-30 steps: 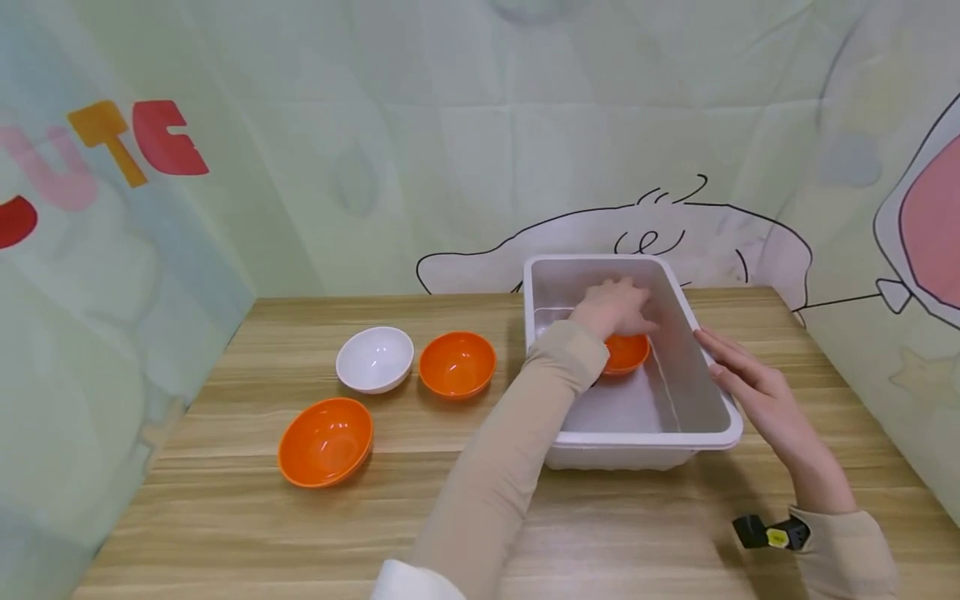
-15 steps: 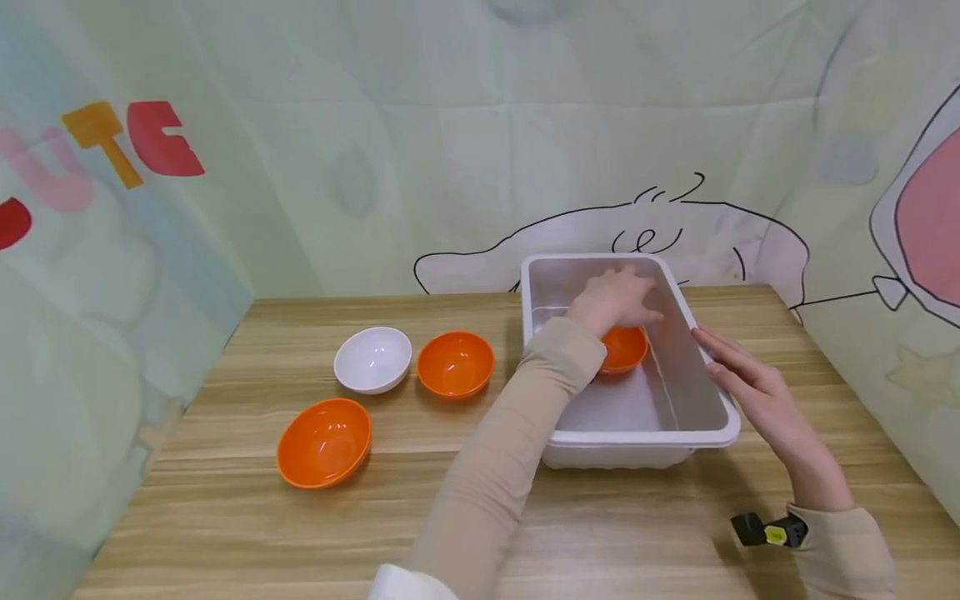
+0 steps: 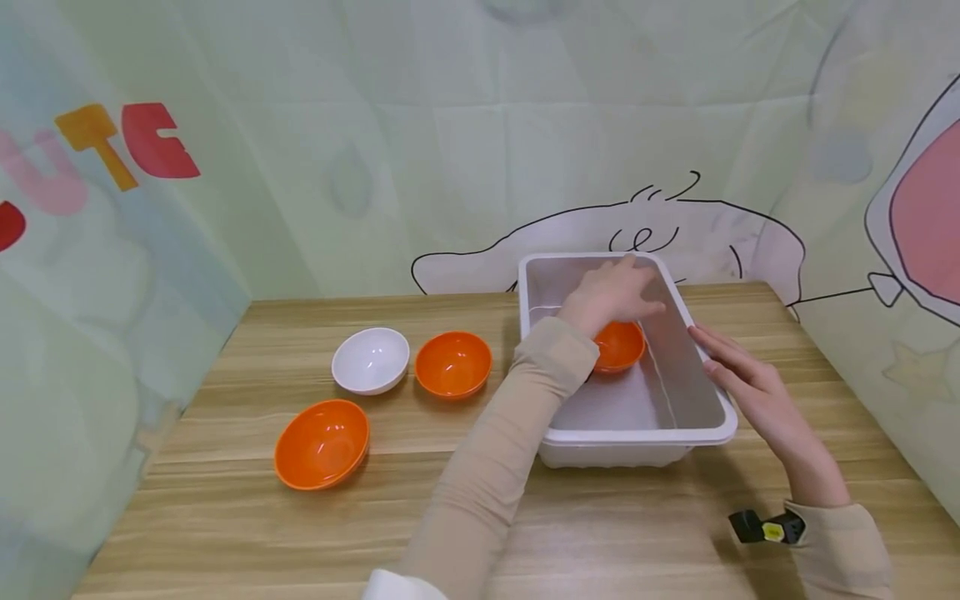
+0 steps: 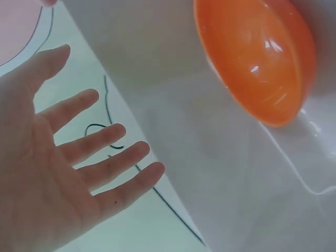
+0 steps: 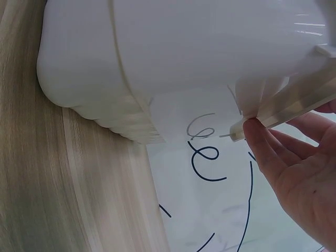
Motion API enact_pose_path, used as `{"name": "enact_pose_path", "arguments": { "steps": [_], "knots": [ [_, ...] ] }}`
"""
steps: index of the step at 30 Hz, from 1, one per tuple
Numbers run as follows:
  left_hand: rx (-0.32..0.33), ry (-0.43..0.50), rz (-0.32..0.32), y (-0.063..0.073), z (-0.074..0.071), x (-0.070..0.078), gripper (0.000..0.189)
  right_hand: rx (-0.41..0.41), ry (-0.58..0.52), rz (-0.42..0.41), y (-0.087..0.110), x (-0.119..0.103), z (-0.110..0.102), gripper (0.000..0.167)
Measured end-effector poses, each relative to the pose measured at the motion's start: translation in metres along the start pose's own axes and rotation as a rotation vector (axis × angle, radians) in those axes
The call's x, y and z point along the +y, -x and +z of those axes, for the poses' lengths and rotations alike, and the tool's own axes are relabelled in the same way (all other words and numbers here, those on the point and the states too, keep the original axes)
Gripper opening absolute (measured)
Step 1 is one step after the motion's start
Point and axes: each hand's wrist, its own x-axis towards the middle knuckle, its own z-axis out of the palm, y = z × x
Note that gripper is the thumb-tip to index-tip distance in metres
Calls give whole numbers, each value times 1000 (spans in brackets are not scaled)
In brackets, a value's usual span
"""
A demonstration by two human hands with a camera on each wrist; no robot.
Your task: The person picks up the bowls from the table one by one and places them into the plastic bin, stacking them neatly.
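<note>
My left hand (image 3: 611, 292) hovers over the far part of a light grey plastic bin (image 3: 637, 437), fingers spread. Below it, an orange bowl (image 3: 621, 348) sits inside the bin, partly covered by the hand and sleeve in the head view. In the left wrist view, the palm and spread fingers hold nothing, with the bowl (image 4: 257, 63) off to one side. At the bin's right rim, my right hand (image 3: 757, 392) grips the edge; the right wrist view has fingertips (image 5: 253, 126) against the rim's underside.
Left of the bin, a second orange bowl (image 3: 453, 365) and a white bowl (image 3: 371, 361) stand side by side on the wooden table (image 3: 247, 533). A larger orange bowl (image 3: 322, 444) is nearer the front. A printed curtain (image 3: 375, 167) hangs behind the table.
My left hand has risen slightly away from the orange bowl in the bin, uncovering more of it. My right hand stays at the rim. The head view has drifted a little.
</note>
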Motion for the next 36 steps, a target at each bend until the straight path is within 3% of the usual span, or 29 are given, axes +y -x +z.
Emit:
{"name": "enact_pose_path", "arguments": {
  "steps": [24,36],
  "knots": [
    [150,-14,35,31,-32,10,59,6,-14,-26,0,-1,1,46],
    [197,4,36,51,-50,12,61,-7,26,7,0,0,1,46]
  ]
}}
